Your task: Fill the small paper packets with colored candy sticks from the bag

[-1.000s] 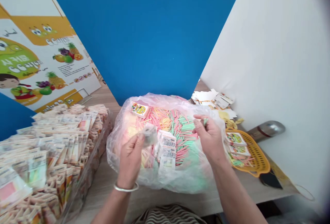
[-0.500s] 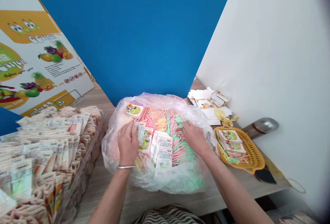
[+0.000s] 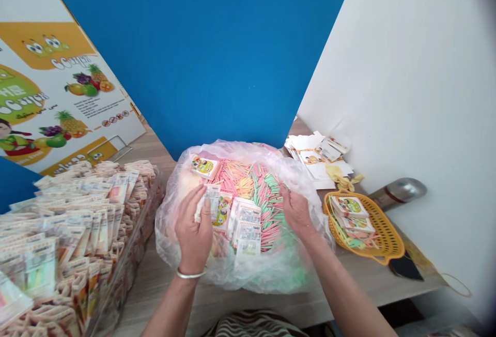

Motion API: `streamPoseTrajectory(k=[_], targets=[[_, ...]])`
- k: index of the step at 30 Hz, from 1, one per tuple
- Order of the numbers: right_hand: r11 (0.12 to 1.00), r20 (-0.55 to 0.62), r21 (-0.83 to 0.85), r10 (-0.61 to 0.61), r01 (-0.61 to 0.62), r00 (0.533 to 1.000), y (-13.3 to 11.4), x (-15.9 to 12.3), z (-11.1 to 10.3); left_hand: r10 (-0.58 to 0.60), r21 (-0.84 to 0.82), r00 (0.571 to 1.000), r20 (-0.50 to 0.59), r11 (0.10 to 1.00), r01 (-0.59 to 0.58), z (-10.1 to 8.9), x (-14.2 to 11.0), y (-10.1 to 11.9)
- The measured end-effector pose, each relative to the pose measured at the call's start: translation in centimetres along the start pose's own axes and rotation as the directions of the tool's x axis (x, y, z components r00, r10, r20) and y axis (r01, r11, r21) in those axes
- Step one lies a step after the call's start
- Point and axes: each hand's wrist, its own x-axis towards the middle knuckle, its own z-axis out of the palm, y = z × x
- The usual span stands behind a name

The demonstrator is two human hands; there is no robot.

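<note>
Logged from my screen: one clear plastic bag (image 3: 169,233), open on the desk (image 3: 163,295), heaped with pink, green and orange sticks (image 3: 261,192). Printed packets (image 3: 246,228) lie on the heap.

Left hand (image 3: 192,228): fingers (image 3: 194,202) curled, pinching a small packet (image 3: 207,201) over the bag's middle.

Right hand (image 3: 297,214): fingers (image 3: 289,198) half curled, down at the sticks by the bag's right side; whether they grip anything, I cannot tell.

Nearby: a yellow basket (image 3: 389,233) of packets to the right; a clear tray (image 3: 149,197) of packets to the left.

Hard to make out: the small packet's print, and the sticks beneath the film.
</note>
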Motion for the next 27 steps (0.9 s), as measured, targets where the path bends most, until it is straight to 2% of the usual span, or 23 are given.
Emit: streamPoseTrajectory(k=[1,2,3,5,6,7,8,9,10,13,16,17,18,19,20,21,22,23,24,25,27], targets=[[0.994,-0.039,0.106,0.007,-0.003,0.999,-1.0,-0.4,0.2,-0.124,-0.131,0.990,0.073,0.982,0.133,0.4,-0.6,1.2],[0.970,-0.068,0.242,0.022,-0.005,0.997,-2.0,-0.8,0.4,-0.260,-0.266,0.949,0.180,0.916,0.301,0.9,-1.2,2.3],[0.922,-0.081,0.386,0.048,-0.013,0.996,-3.0,-1.3,0.8,-0.375,-0.386,0.873,0.310,0.790,0.477,1.6,-1.8,3.4],[0.766,-0.057,0.641,0.119,-0.055,0.991,-4.8,-2.2,1.8,-0.506,-0.524,0.690,0.518,0.449,0.723,3.1,-2.9,5.1],[0.695,-0.031,0.715,0.144,-0.079,0.989,-5.5,-2.6,2.3,-0.528,-0.545,0.604,0.597,0.286,0.788,3.8,-3.4,5.7],[0.640,-0.012,0.762,0.160,-0.094,0.987,-5.9,-2.9,2.8,-0.529,-0.549,0.537,0.657,0.153,0.822,4.4,-3.7,6.1],[0.609,-0.006,0.787,0.165,-0.097,0.986,-6.2,-3.2,3.2,-0.517,-0.546,0.491,0.702,0.054,0.836,4.9,-3.8,6.4],[0.605,-0.011,0.791,0.163,-0.091,0.987,-6.4,-3.4,3.5,-0.495,-0.543,0.465,0.734,-0.017,0.840,5.3,-3.9,6.6],[0.625,-0.022,0.777,0.156,-0.082,0.987,-6.4,-3.6,3.7,-0.474,-0.546,0.457,0.753,-0.062,0.835,5.5,-3.8,6.8],[0.742,-0.076,0.670,0.105,-0.027,0.992,-6.3,-3.7,4.0,-0.451,-0.590,0.487,0.748,-0.117,0.799,5.5,-3.6,7.1],[0.791,-0.087,0.610,0.015,0.041,0.996,-6.4,-3.9,4.0,-0.437,-0.599,0.509,0.742,-0.090,0.796,5.1,-3.4,7.0],[0.788,-0.077,0.614,-0.005,0.052,0.997,-6.4,-3.9,3.9,-0.435,-0.591,0.519,0.736,-0.038,0.806,4.9,-3.5,6.7],[0.780,-0.061,0.624,-0.020,0.054,0.998,-6.4,-3.9,3.7,-0.437,-0.575,0.544,0.716,0.071,0.815,4.6,-3.5,6.4],[0.772,-0.043,0.634,-0.025,0.047,0.999,-6.3,-3.9,3.4,-0.439,-0.545,0.596,0.673,0.251,0.800,4.2,-3.6,6.0],[0.768,-0.028,0.640,-0.011,0.026,1.000,-6.1,-3.8,3.0,-0.424,-0.475,0.674,0.605,0.488,0.733,3.7,-3.7,5.5],[0.772,-0.020,0.636,0.024,-0.006,1.000,-5.7,-3.7,2.5,-0.376,-0.341,0.761,0.528,0.727,0.596,3.3,-3.8,5.0],[0.786,-0.023,0.617,0.074,-0.044,0.997,-5.2,-3.4,1.9,-0.298,-0.146,0.832,0.468,0.902,0.406,2.8,-4.0,4.5],[0.811,-0.038,0.580,0.128,-0.083,0.991,-4.5,-3.1,1.3,-0.217,0.069,0.871,0.440,0.976,0.208,2.4,-4.1,4.1],[0.843,-0.064,0.525,0.176,-0.117,0.982,-3.7,-2.8,0.6,-0.158,0.257,0.883,0.443,0.965,0.044,2.1,-4.2,3.7],[0.879,-0.095,0.457,0.203,-0.138,0.975,-2.9,-2.3,0.0,-0.130,0.395,0.879,0.458,0.916,-0.070,1.9,-4.2,3.4],[0.942,-0.120,0.298,0.197,-0.154,0.973,-1.4,-1.5,-0.9,-0.122,0.526,0.862,0.492,0.831,-0.183,1.8,-4.3,3.1]])
